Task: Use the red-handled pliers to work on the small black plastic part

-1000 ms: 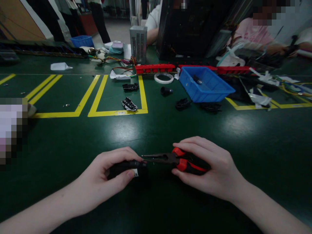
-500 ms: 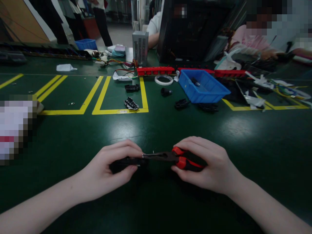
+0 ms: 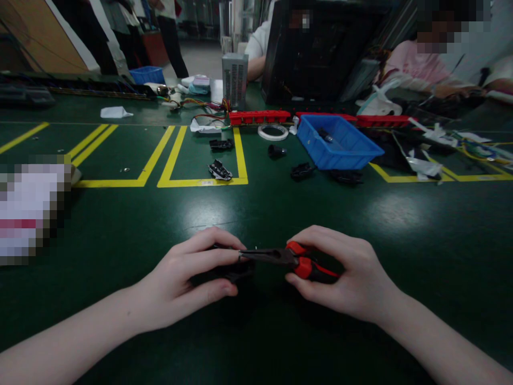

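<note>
My right hand (image 3: 340,267) is closed around the red and black handles of a pair of long-nose pliers (image 3: 276,256). The jaws point left and their tips reach the fingertips of my left hand (image 3: 196,272). Those fingers are wrapped round a dark plastic part (image 3: 240,271), mostly hidden under the hand and hard to see against the dark table. At the plier tips there is a small light spot, too small to name. Both hands are low over the green table (image 3: 264,331).
Beyond my hands lie black plastic parts (image 3: 219,170), a black cup-shaped piece (image 3: 276,152), a white tape roll (image 3: 272,132) and a blue bin (image 3: 340,147). A pixelated white object (image 3: 28,208) is at the left. Other people are across the table.
My left hand's fingers have shifted slightly on the dark part, and more of it shows beneath the plier tips. The view has swung slightly left. The right hand keeps its hold on the pliers.
</note>
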The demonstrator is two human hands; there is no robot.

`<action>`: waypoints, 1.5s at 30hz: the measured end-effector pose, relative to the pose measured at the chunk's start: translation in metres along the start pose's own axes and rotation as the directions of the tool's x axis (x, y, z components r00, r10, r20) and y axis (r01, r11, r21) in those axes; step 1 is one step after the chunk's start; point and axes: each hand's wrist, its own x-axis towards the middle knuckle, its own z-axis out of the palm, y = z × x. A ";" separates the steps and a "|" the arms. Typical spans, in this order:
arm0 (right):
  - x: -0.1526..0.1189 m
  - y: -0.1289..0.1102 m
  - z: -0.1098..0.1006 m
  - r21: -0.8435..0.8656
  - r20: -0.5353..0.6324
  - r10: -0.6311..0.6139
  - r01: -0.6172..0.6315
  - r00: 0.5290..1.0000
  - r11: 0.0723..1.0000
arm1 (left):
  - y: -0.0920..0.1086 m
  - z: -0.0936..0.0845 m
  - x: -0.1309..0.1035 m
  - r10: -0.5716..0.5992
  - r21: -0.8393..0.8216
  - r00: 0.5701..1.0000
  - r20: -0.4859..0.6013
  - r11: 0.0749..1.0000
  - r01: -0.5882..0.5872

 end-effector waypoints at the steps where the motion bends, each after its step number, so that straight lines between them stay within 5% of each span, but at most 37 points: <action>1: 0.000 0.001 0.000 -0.006 -0.003 -0.003 0.003 1.000 1.000 | 0.000 0.000 0.000 0.003 -0.002 1.000 -0.013 1.000 -0.003; 22: 0.001 0.005 -0.001 -0.048 0.008 -0.007 0.007 1.000 0.999 | 0.002 -0.002 0.004 -0.051 -0.020 0.996 -0.077 0.999 0.050; 45: 0.000 0.008 -0.004 -0.075 0.045 0.008 -0.004 0.999 0.997 | -0.004 -0.004 0.003 0.023 -0.017 0.996 -0.088 1.000 -0.025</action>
